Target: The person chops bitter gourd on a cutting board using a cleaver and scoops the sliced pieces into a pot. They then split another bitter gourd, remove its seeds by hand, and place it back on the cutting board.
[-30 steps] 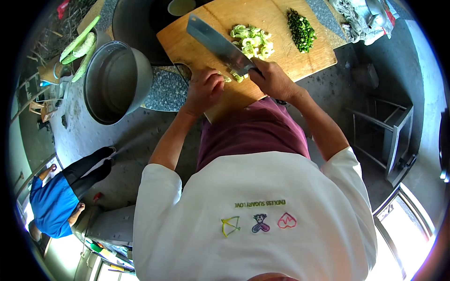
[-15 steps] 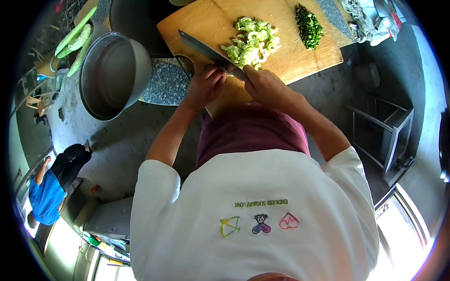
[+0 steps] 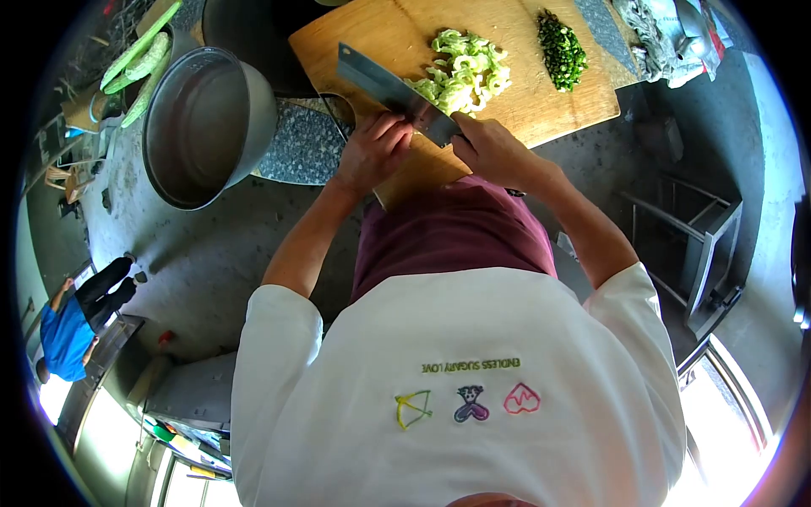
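My right hand [image 3: 497, 154] is closed around the handle of a cleaver [image 3: 382, 83], whose broad blade slants up and left over the wooden cutting board [image 3: 372, 34]. Beside the blade's lower side, my left hand [image 3: 376, 154] has its fingers curled and bunched against the board. Whatever lies under those fingertips is hidden. A pile of pale green sliced vegetable [image 3: 471, 69] lies just beyond the blade. Farther right on the board sits a heap of finely chopped dark green pieces [image 3: 562, 52].
A deep metal pot [image 3: 253, 114] stands left of the board on the speckled counter [image 3: 302, 148]. Long green gourds [image 3: 139, 63] lie behind it. A metal frame [image 3: 697, 245] is on the floor at right. A person in blue [image 3: 68, 338] is at far left.
The cleaver has shifted slightly right and its blade has turned, showing more of its flat face. My left hand stays close to it. The person in blue has moved farther left.
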`<action>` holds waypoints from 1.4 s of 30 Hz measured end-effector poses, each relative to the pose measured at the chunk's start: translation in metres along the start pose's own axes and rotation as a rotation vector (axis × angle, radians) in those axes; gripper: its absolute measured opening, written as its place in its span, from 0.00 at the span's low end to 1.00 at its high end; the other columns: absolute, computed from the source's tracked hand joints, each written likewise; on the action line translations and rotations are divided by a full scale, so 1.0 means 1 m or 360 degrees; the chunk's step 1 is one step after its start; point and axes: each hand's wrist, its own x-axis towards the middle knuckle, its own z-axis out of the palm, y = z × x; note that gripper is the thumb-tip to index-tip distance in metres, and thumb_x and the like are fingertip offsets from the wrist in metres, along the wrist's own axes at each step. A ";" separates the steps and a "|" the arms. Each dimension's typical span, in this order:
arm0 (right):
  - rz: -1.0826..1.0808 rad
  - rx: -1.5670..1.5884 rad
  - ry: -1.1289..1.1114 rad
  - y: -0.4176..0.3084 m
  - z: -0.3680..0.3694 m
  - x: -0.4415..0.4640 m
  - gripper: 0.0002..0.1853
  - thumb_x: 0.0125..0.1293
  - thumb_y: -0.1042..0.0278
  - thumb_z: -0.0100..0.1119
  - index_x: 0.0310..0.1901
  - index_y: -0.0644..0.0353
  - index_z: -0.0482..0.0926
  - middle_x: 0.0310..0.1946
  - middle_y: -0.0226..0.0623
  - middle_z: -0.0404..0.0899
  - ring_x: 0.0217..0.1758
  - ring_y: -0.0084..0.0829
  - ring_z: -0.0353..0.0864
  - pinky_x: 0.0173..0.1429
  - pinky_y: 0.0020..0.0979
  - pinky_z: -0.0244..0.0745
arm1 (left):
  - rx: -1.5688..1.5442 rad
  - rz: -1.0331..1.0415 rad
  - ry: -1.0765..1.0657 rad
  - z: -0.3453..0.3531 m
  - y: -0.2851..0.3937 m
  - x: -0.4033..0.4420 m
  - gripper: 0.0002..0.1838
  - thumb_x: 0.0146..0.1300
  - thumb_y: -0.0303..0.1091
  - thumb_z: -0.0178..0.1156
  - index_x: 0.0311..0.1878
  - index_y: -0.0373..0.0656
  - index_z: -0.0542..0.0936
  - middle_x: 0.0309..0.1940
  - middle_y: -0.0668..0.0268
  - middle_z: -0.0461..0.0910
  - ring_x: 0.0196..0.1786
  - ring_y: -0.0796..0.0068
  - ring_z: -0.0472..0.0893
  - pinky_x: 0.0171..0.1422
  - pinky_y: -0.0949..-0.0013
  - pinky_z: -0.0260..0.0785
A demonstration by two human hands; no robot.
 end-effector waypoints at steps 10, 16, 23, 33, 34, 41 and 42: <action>-0.0107 0.0238 0.0182 0.002 0.002 0.026 0.10 0.60 0.66 0.53 0.33 0.66 0.70 0.23 0.51 0.75 0.27 0.50 0.76 0.32 0.42 0.70 | -0.0100 0.0050 -0.0019 -0.001 -0.002 0.005 0.08 0.48 0.24 0.61 0.34 0.42 0.75 0.36 0.62 0.75 0.38 0.60 0.76 0.42 0.63 0.70; -0.0070 0.0120 0.0471 0.004 -0.018 0.007 0.10 0.56 0.66 0.55 0.34 0.64 0.69 0.21 0.48 0.74 0.26 0.47 0.76 0.32 0.41 0.71 | -0.0126 -0.0101 0.0033 -0.008 0.014 -0.001 0.11 0.47 0.22 0.60 0.37 0.43 0.76 0.39 0.62 0.75 0.41 0.61 0.75 0.46 0.62 0.69; -0.0294 -0.0536 0.0394 0.018 -0.018 -0.017 0.21 0.52 0.68 0.55 0.47 0.60 0.62 0.24 0.45 0.75 0.29 0.46 0.77 0.33 0.41 0.73 | -0.0124 0.0148 0.0036 -0.037 0.049 0.012 0.14 0.50 0.28 0.59 0.42 0.42 0.75 0.42 0.62 0.74 0.48 0.60 0.74 0.53 0.57 0.66; -0.0514 -0.0909 0.0074 0.035 -0.040 -0.019 0.19 0.53 0.71 0.53 0.45 0.59 0.59 0.33 0.40 0.74 0.30 0.42 0.79 0.30 0.39 0.73 | -0.0216 -0.0025 -0.0705 -0.037 0.070 0.058 0.19 0.64 0.39 0.50 0.54 0.39 0.72 0.53 0.57 0.71 0.56 0.59 0.70 0.62 0.64 0.60; -0.0564 -0.0940 0.0061 0.037 -0.043 -0.018 0.19 0.54 0.72 0.52 0.45 0.59 0.59 0.33 0.40 0.74 0.30 0.41 0.79 0.30 0.39 0.73 | -0.0210 -0.0020 -0.0709 -0.034 0.068 0.062 0.19 0.64 0.39 0.50 0.54 0.39 0.72 0.53 0.57 0.71 0.56 0.59 0.70 0.62 0.64 0.60; -0.0718 -0.0921 -0.0109 0.041 -0.055 -0.019 0.17 0.53 0.71 0.55 0.43 0.57 0.62 0.28 0.37 0.73 0.27 0.40 0.78 0.28 0.37 0.73 | -0.0480 -0.0488 -0.0850 -0.013 0.017 0.084 0.19 0.67 0.38 0.48 0.56 0.38 0.70 0.54 0.54 0.70 0.56 0.61 0.71 0.59 0.67 0.64; -0.0718 -0.0925 -0.0093 0.042 -0.056 -0.019 0.17 0.53 0.71 0.55 0.43 0.57 0.62 0.28 0.37 0.73 0.27 0.40 0.78 0.28 0.37 0.73 | -0.0534 -0.0476 -0.0752 -0.014 0.020 0.090 0.18 0.66 0.38 0.48 0.55 0.38 0.70 0.54 0.55 0.70 0.56 0.61 0.71 0.58 0.67 0.64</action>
